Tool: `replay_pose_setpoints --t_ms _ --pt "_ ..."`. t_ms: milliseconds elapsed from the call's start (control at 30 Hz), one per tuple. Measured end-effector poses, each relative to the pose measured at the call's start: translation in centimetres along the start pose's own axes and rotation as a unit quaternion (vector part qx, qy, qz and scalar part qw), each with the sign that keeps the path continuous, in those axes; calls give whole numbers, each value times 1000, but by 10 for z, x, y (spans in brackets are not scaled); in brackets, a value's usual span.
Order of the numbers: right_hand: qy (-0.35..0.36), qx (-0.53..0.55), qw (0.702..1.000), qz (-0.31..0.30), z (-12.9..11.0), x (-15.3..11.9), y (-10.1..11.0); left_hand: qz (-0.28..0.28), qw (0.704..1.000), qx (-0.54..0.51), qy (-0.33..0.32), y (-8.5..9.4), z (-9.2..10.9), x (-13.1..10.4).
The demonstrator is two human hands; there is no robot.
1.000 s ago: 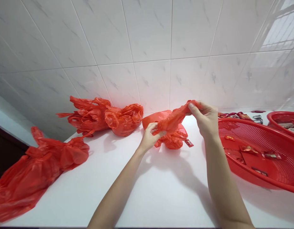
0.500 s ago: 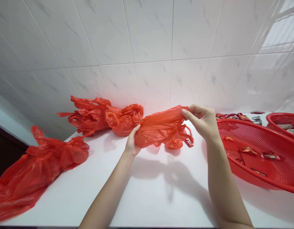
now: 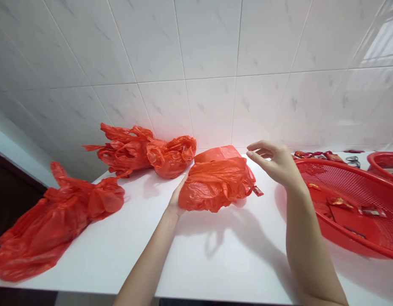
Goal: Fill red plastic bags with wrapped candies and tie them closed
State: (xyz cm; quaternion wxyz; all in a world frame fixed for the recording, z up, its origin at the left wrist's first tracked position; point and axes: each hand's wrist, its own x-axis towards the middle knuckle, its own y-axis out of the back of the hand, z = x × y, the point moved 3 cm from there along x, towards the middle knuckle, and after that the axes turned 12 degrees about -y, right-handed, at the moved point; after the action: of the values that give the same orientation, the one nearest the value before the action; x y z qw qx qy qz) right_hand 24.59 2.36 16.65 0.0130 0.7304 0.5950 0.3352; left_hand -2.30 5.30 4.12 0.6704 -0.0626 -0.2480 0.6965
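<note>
A crumpled red plastic bag (image 3: pixel 215 182) is held up over the white table by my left hand (image 3: pixel 177 199). The bag covers most of that hand's fingers. Just right of the bag, my right hand (image 3: pixel 272 163) hangs in the air with its thumb and fingers apart and nothing between them. A small red packet (image 3: pixel 257 191) shows at the bag's right edge; whether the two touch, I cannot tell.
Several red plastic bags (image 3: pixel 172 157) stand along the tiled wall, and a larger red bag (image 3: pixel 65 221) lies at left. To the right, a big red plastic basket (image 3: pixel 358 170) holds small packets. Behind it lie more packets (image 3: pixel 333 157) beside another red basket (image 3: pixel 383 157).
My right hand has let go of the bag's edge and is now apart from it. The bag has folded over and hangs a little lower in my left hand.
</note>
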Motion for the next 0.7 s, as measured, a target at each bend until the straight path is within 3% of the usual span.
replay_pose_setpoints --t_ms 133,200,367,533,700 --pt "-4 -34 999 -31 1 0 -3 -47 995 -17 87 4 -6 0" --pt "-3 -43 998 -41 2 1 -4 -54 993 45 96 11 -9 1" --pt "-14 -74 993 -92 4 0 -10 -31 972 232 35 30 -17 4" --pt "-50 -115 974 -191 15 -10 -26 11 973 229 -34 28 -13 6" --pt "-75 -164 945 -274 46 -39 -51 10 976 215 -42 22 -7 4"
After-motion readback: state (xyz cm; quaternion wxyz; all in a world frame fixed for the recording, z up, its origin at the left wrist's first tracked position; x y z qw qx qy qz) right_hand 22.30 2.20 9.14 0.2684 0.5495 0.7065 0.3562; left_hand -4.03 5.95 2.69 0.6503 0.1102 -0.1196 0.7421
